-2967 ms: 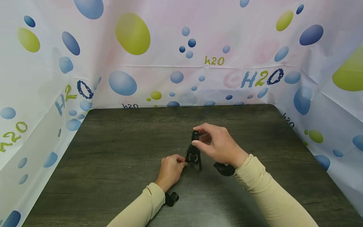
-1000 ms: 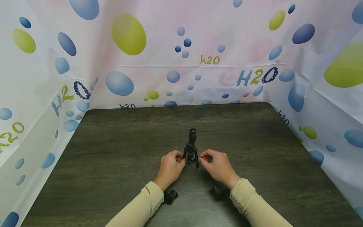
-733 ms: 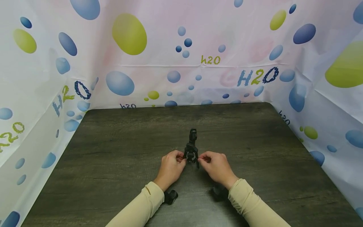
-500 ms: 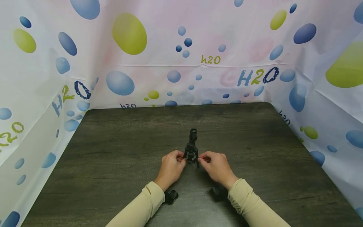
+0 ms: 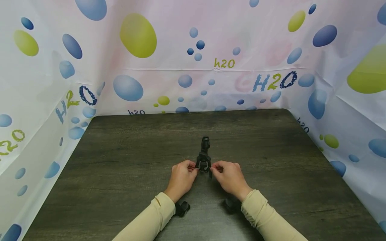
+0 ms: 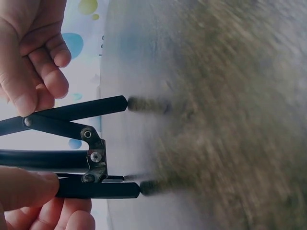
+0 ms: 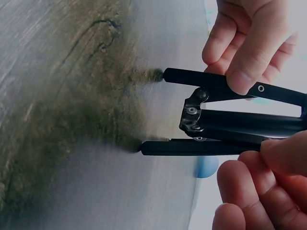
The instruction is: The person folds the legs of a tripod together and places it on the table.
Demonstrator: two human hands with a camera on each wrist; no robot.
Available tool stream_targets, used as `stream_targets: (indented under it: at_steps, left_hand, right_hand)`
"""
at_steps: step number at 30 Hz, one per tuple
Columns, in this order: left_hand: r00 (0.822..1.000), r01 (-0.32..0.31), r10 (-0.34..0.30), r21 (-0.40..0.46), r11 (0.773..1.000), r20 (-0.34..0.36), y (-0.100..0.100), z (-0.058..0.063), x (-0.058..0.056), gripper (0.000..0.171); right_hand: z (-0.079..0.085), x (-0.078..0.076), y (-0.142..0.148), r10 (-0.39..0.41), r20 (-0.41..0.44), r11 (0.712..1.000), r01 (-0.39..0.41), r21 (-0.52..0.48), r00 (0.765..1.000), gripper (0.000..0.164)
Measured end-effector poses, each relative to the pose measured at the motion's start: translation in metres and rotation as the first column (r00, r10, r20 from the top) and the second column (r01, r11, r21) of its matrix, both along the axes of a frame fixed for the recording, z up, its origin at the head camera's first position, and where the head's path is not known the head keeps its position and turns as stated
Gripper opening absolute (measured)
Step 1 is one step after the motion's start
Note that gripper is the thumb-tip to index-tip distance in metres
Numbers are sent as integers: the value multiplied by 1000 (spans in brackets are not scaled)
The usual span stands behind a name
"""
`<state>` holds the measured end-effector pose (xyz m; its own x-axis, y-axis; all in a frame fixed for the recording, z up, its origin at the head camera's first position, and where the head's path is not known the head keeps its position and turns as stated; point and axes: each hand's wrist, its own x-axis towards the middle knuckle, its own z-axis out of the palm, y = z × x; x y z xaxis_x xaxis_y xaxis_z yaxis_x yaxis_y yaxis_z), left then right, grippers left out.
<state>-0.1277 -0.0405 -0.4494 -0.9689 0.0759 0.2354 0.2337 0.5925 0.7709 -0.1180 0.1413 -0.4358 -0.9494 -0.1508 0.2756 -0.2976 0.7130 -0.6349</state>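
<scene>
A small black tripod (image 5: 204, 156) stands upright on the table, its head at the top and its legs slightly spread. My left hand (image 5: 180, 179) pinches the left leg between thumb and fingers; that leg (image 6: 103, 189) runs along the lower part of the left wrist view. On the other side, my right hand (image 5: 230, 177) pinches the right leg (image 7: 192, 147), low in the right wrist view. A metal-jointed brace (image 6: 96, 155) links the legs to the centre column (image 7: 249, 123). Both hands sit low, near the tripod's feet.
The dark wood-grain table (image 5: 135, 144) extends around the tripod on all sides. A white sheet (image 5: 169, 20) printed with blue and green ovals hangs behind and at both sides. Black wrist devices (image 5: 182, 209) sit below both cuffs.
My right hand has come down from the tripod's head to its right leg. My left hand has kept to the left leg. During the last half second almost nothing has moved.
</scene>
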Motion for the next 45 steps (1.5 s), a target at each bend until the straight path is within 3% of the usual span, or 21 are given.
stream_targets:
  at_steps: [26, 33, 45]
  left_hand:
    - [1000, 12, -12, -33, 999, 29, -2, 5, 0, 7]
    - [999, 21, -19, -49, 999, 44, -5, 7, -5, 6]
    - [998, 50, -47, -111, 993, 28, -6, 8, -14, 9]
  right_hand:
    - [0, -1, -4, -1, -38, 1000, 1, 5, 999, 3]
    - [1, 2, -7, 15, -11, 1000, -15, 2, 1000, 6]
    - [-2, 10, -19, 27, -67, 999, -25, 19, 997, 9]
